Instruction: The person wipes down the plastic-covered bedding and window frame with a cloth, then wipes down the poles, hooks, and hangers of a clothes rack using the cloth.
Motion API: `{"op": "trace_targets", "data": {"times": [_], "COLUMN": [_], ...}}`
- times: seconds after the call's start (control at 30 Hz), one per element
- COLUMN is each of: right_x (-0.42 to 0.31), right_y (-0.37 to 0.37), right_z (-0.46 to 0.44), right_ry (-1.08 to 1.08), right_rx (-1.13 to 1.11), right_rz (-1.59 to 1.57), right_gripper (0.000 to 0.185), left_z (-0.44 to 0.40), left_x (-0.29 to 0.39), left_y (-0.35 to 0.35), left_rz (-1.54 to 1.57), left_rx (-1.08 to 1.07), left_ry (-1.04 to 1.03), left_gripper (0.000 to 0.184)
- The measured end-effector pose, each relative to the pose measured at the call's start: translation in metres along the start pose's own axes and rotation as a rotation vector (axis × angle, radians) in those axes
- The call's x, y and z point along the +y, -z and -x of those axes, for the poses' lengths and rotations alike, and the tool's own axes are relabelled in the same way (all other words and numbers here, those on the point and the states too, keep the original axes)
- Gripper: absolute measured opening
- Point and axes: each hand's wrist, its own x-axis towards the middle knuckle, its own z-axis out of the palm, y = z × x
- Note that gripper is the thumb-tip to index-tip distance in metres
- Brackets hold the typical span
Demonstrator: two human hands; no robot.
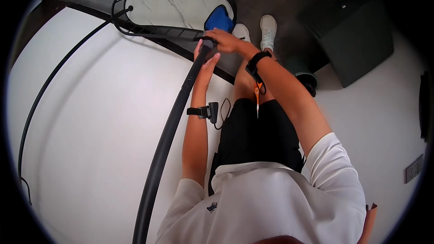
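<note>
A thick black pole [174, 113] runs from the bottom of the view up to a dark collar near a marble-topped oval stand [167, 9]. My left hand [207, 67] is around the pole just below the collar, its thumb on the right side and a finger showing on the left. From the right, my right hand [222, 40] holds the collar, fingers bent over it; its fingertips are partly hidden. Just above my right hand, a blue object [219, 19] lies over the right end of the marble top.
The stand has a black frame with a ladder-like rail. A thin black curved rod [49, 81] arcs across the white surface at left. A dark box [355, 40] and a dark round container [305, 77] are at the right. My white shoes [268, 31] are beside the stand.
</note>
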Motion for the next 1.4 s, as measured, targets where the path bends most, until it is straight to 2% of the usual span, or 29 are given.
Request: {"op": "trace_targets", "data": {"times": [0.03, 0.07, 0.1, 0.13, 0.17, 0.2, 0.23, 0.3, 0.37, 0.4, 0.43, 0.47, 0.57, 0.6, 0.67, 0.7, 0.77, 0.8, 0.87, 0.9, 0.97, 1.0, 1.07, 1.13, 1.2, 1.23, 1.33, 1.37, 1.4], "right_x": [-0.011, -0.014, -0.050, -0.091, -0.099, -0.100, -0.132, -0.110, -0.112, -0.109, -0.107, -0.125, -0.123, -0.164, -0.128, -0.140, -0.117, -0.103, -0.084, -0.072, -0.042, -0.019, 0.026, 0.022, 0.026, 0.039, 0.101, 0.128, 0.148], "right_y": [-0.004, -0.009, -0.002, 0.014, 0.018, 0.009, 0.033, 0.022, 0.021, 0.014, 0.007, 0.024, 0.061, 0.096, 0.097, 0.115, 0.118, 0.118, 0.124, 0.130, 0.136, 0.141, 0.131, 0.144, 0.166, 0.177, 0.209, 0.221, 0.226], "right_z": [0.007, 0.015, 0.040, 0.055, 0.063, 0.077, 0.095, 0.101, 0.111, 0.121, 0.128, 0.143, 0.180, 0.211, 0.223, 0.241, 0.260, 0.268, 0.289, 0.296, 0.314, 0.314, 0.318, 0.341, 0.355, 0.359, 0.362, 0.363, 0.363], "right_ry": [-0.032, 0.044, 0.004, -0.131, -0.171, -0.115, -0.163, -0.182, -0.346, -0.069, -0.126, -0.160, -0.119, -0.258, -0.236, -0.239, -0.234, -0.218, -0.304, -0.298, -0.504, -0.517, -0.633, -0.667, -0.702, -0.620, -0.458, -0.488, -0.512], "right_rx": [0.022, 0.027, -0.015, -0.096, -0.141, -0.115, -0.171, -0.247, -0.177, -0.067, 0.005, 0.005, 0.079, 0.125, 0.333, 0.436, 0.586, 0.611, 0.826, 0.848, 1.065, 1.075, 1.465, 1.461, 1.476, 1.529, 1.618, 1.584, 1.547], "right_rz": [-0.134, -0.245, -0.287, -0.410, -0.512, -0.432, -0.604, -0.721, -0.844, -0.668, -0.495, -0.498, -0.635, -0.702, -0.771, -0.946, -1.107, -1.108, -0.902, -0.912, -0.569, -0.583, -0.386, -0.359, -0.324, -0.225, 0.077, 0.108, 0.134], "right_gripper": [0.067, 0.066, 0.070, 0.074, 0.077, 0.075, 0.072, 0.068, 0.067, 0.068, 0.068, 0.067, 0.066, 0.064, 0.058, 0.053, 0.044, 0.044, 0.039, 0.039, 0.046, 0.046, 0.039, 0.037, 0.035, 0.035, 0.036, 0.037, 0.039], "left_z": [0.007, 0.011, 0.015, 0.010, 0.014, 0.024, 0.025, 0.033, 0.024, 0.036, 0.049, 0.043, 0.053, 0.058, 0.054, 0.053, 0.057, 0.049, 0.038, 0.034, 0.038, 0.037, 0.026, 0.015, 0.003, -0.008, -0.049, -0.067, -0.085], "left_x": [0.012, 0.005, -0.013, -0.033, -0.026, -0.025, -0.031, -0.032, -0.052, -0.043, -0.027, -0.047, 0.025, 0.046, 0.092, 0.111, 0.149, 0.147, 0.139, 0.140, 0.135, 0.130, 0.094, 0.057, 0.031, 0.032, 0.024, 0.017, 0.008], "left_y": [-0.008, -0.002, 0.007, 0.024, 0.013, 0.012, 0.016, 0.007, 0.015, 0.002, -0.010, -0.001, -0.052, -0.067, -0.100, -0.121, -0.163, -0.181, -0.217, -0.236, -0.278, -0.297, -0.328, -0.357, -0.394, -0.415, -0.467, -0.478, -0.484], "left_rz": [0.034, -0.020, 0.145, 0.148, 0.209, 0.285, 0.318, 0.269, 0.294, 0.374, 0.393, 0.414, 0.318, 0.240, 0.036, -0.002, -0.344, -0.364, -0.688, -0.704, -1.008, -0.974, -1.007, -1.040, -1.053, -1.047, -1.029, -0.995, -1.018], "left_rx": [0.027, 0.028, 0.066, 0.023, 0.026, -0.110, -0.157, -0.144, -0.162, -0.170, -0.260, -0.384, -0.502, -0.515, -0.565, -0.588, -0.638, -0.656, -0.784, -0.802, -0.725, -0.717, -0.764, -0.785, -0.883, -0.886, -0.666, -0.583, -0.601], "left_ry": [-0.001, -0.038, -0.049, -0.029, -0.080, -0.057, 0.017, 0.025, 0.204, 0.281, 0.324, 0.447, 0.560, 0.515, 0.422, 0.430, 0.279, 0.268, -0.202, -0.205, -0.306, -0.374, -0.395, -0.422, -0.573, -0.558, -1.013, -1.159, -1.180], "left_gripper": [0.086, 0.087, 0.084, 0.086, 0.096, 0.106, 0.112, 0.107, 0.103, 0.102, 0.103, 0.105, 0.082, 0.071, 0.050, 0.045, 0.039, 0.039, 0.034, 0.034, 0.031, 0.030, 0.029, 0.029, 0.026, 0.026, 0.030, 0.033, 0.038]}}
